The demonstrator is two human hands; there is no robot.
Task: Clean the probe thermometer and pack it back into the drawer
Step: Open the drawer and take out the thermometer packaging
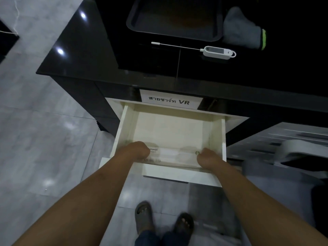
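Observation:
A white probe thermometer (217, 52) lies on the black countertop (88, 55), its thin metal probe pointing left with a white cap on the tip. Below it a white drawer (124, 128) stands pulled out. Inside its near end lies a clear plastic case (173, 154) with a small label. My left hand (139, 150) grips the case's left end and my right hand (207, 158) grips its right end. Both hands curl downward, so the fingers are hidden.
A black baking tray (174, 35) sits behind the thermometer, with a grey cloth (243, 31) with a green edge to its right. A paper label (170, 101) hangs above the drawer. A grey chair (292, 157) stands at the right. My sandalled feet (163, 221) are on the tiled floor.

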